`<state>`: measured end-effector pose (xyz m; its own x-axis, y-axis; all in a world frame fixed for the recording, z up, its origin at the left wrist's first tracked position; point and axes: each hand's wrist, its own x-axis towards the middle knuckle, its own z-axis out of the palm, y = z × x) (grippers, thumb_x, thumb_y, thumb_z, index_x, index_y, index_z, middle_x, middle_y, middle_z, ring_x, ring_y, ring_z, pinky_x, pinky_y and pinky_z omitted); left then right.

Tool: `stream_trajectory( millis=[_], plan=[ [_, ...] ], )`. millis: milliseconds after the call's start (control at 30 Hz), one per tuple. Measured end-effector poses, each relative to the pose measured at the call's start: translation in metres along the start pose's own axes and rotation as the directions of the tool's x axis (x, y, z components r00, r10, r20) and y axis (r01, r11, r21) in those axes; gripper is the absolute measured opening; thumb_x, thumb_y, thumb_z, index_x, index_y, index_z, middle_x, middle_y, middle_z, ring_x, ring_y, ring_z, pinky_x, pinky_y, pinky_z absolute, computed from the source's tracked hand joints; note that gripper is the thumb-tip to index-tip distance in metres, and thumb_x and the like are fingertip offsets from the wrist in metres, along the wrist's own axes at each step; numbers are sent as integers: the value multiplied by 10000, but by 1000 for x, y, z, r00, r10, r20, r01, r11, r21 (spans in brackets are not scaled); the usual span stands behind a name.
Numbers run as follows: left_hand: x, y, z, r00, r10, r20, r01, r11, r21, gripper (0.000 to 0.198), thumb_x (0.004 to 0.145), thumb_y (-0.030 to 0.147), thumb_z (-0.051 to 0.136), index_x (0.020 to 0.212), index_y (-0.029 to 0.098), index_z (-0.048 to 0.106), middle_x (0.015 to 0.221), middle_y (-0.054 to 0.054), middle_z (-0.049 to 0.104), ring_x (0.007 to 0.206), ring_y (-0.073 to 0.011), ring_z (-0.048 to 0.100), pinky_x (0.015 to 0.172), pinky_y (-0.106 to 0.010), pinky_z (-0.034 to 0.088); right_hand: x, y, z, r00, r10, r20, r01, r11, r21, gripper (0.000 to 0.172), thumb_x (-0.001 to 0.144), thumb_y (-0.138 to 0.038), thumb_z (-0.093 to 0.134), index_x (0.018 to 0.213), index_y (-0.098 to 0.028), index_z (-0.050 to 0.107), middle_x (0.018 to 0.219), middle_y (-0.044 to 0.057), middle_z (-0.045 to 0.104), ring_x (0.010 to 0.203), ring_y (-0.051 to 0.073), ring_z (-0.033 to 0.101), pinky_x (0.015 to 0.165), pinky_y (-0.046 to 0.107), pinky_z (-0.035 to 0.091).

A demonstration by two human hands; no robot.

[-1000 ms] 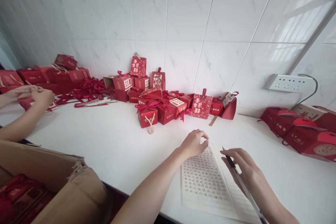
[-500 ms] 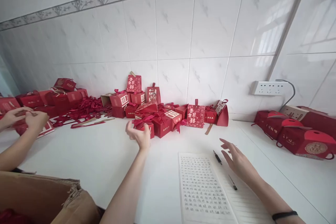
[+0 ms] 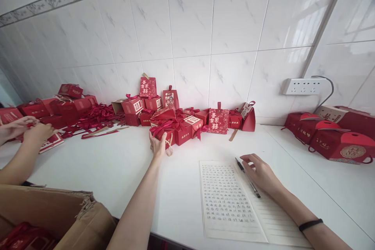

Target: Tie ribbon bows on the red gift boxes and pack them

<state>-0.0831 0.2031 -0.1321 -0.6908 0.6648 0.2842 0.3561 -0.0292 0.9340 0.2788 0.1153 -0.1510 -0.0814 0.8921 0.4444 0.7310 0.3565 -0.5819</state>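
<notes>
My left hand (image 3: 158, 145) is against the left side of a red gift box (image 3: 170, 140) at the front of the middle pile. Its thumb lies on the near face and its other fingers are partly hidden behind the box. A gold-and-white cord loop hangs down that box. Over the right page of an open notebook (image 3: 225, 199), my right hand (image 3: 260, 170) hovers or rests with loosely bent fingers apart and nothing in them. A black pen (image 3: 247, 177) lies along the notebook, just left of those fingers.
A co-worker's hands (image 3: 35, 129) handle a red item at the left. Dark red ribbons (image 3: 101, 115) lie heaped by the wall. An open cardboard carton (image 3: 79, 218) stands at the lower left. Red boxes (image 3: 336, 144) sit on the right, below a power strip (image 3: 304, 86).
My left hand has closed in on the front gift box and now touches it. My right hand has come slightly left and down, beside the pen. The view has shifted a little.
</notes>
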Motion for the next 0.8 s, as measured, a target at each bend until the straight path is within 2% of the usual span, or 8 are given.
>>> stream_trajectory(
  millis=[133,267,367,433,500,600,700,800],
  plan=[
    [-6,5,-1,996,94,-4,-94,995,37,817,601,325,703,1299,196,299,1353,-185,399,1325,-345,322,1072,-560,220,1,3,3,999,-43,2,43,999,24,269,838,-360,392,860,-200,607,856,80,623,722,194,639,627,327,552],
    [-12,24,-9,974,124,-188,-118,992,44,896,621,352,698,1327,185,173,1383,-206,302,1349,-360,239,1078,-591,162,1,1,5,998,-61,-7,61,998,13,271,848,-357,391,865,-192,605,864,81,613,726,192,630,652,344,547],
    [-25,46,-12,905,261,-336,-299,952,-64,914,672,381,666,1341,176,78,1430,-210,173,1367,-292,211,1112,-477,212,1,-6,5,998,-64,-21,65,997,33,287,865,-373,383,875,-184,599,892,88,604,751,191,622,677,350,538],
    [-44,57,-8,848,414,-330,-484,859,-167,912,682,402,666,1346,182,82,1436,-205,153,1350,-270,258,1081,-412,309,1,-14,5,999,-44,-30,46,997,61,296,880,-393,387,902,-184,595,931,90,599,781,191,613,692,350,528],
    [-67,61,2,792,580,-191,-611,752,-247,928,669,428,682,1355,186,105,1428,-206,188,1321,-280,318,1038,-395,372,2,-22,4,998,-1,-57,9,990,138,317,882,-436,411,942,-178,585,941,91,597,798,199,600,698,358,513],
    [-101,53,20,599,791,123,-714,597,-366,972,636,434,722,1367,178,134,1388,-217,293,1264,-311,405,1015,-425,400,2,-30,5,992,76,-99,-39,942,334,403,864,-522,444,1011,-166,561,946,99,598,814,214,583,704,369,488],
    [-123,41,32,395,826,401,-686,556,-470,979,654,379,726,1392,192,111,1374,-211,343,1245,-316,438,998,-447,423,2,-33,6,990,97,-107,-39,894,447,470,885,-588,364,1019,-175,545,923,86,601,806,204,574,694,351,484],
    [-131,37,33,302,771,560,-623,604,-496,975,676,336,711,1412,203,87,1402,-204,318,1279,-317,408,1010,-458,420,2,-34,4,987,106,-120,-28,851,524,523,896,-628,270,856,-180,537,822,63,581,740,180,559,633,311,485]
  ],
)
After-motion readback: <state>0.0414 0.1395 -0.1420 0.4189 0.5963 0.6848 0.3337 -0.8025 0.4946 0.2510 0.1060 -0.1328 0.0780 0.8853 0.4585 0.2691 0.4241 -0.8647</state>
